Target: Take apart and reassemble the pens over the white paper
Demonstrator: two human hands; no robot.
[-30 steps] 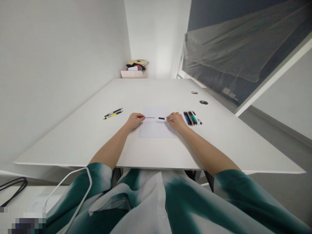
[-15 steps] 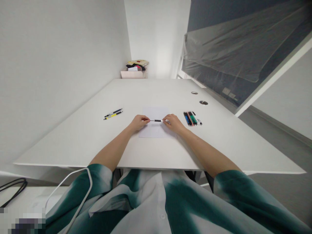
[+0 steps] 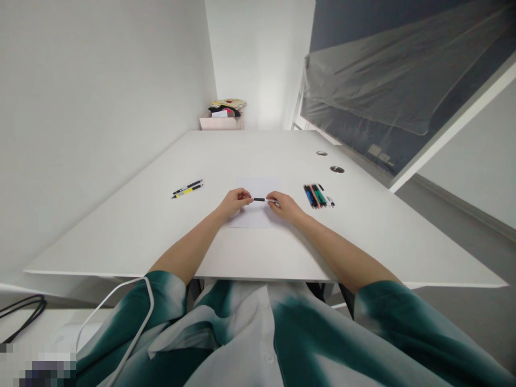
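Note:
Both my hands meet over a white sheet of paper (image 3: 258, 185) lying on the white table (image 3: 133, 220). My left hand (image 3: 235, 202) pinches one end of a thin black pen part (image 3: 260, 199), and my right hand (image 3: 282, 203) pinches the other end, where a white tip shows. Only a short black stretch is visible between the fingers. What the left fingers hold inside the pinch is too small to make out.
Two pens, one black and one yellow (image 3: 187, 188), lie to the left. A row of several coloured pens (image 3: 317, 195) lies to the right. Two round cable holes (image 3: 337, 169) sit further back. A box of clutter (image 3: 223, 114) stands at the far end.
My hands have come closer together over the paper. The thin black piece between them, long a second ago, now shows only a short length.

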